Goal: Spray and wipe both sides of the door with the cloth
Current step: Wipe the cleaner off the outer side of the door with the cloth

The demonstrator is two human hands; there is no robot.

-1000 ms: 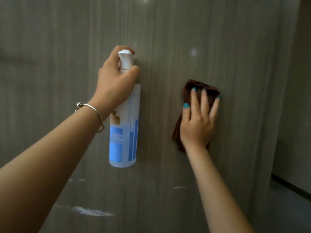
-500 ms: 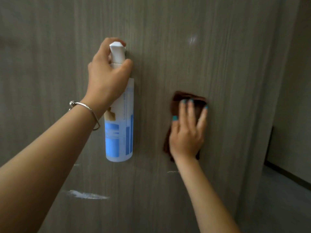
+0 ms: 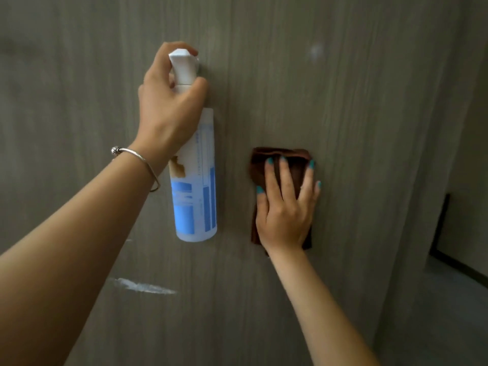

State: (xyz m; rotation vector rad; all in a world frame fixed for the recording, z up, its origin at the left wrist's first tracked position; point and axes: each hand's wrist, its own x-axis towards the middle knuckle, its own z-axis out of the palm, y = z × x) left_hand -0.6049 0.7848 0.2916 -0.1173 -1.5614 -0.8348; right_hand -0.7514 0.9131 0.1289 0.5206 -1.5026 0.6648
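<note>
Grey wood-grain door [image 3: 343,128] mid-wipe: right hand [image 3: 286,210] flat on brown cloth [image 3: 280,154], left hand [image 3: 169,107] gripping spray bottle [image 3: 196,202]; white smear [image 3: 142,286] at seven o'clock needs wiping next.

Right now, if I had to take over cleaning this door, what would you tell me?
Left hand grips the spray bottle upright, a finger on its white nozzle, close to the door.
Right hand presses the brown cloth flat against the door with straight fingers.
Done: wiping is under way on this side.
Left: white smears low on the door and a spot up high need wiping, then the other side.
</note>
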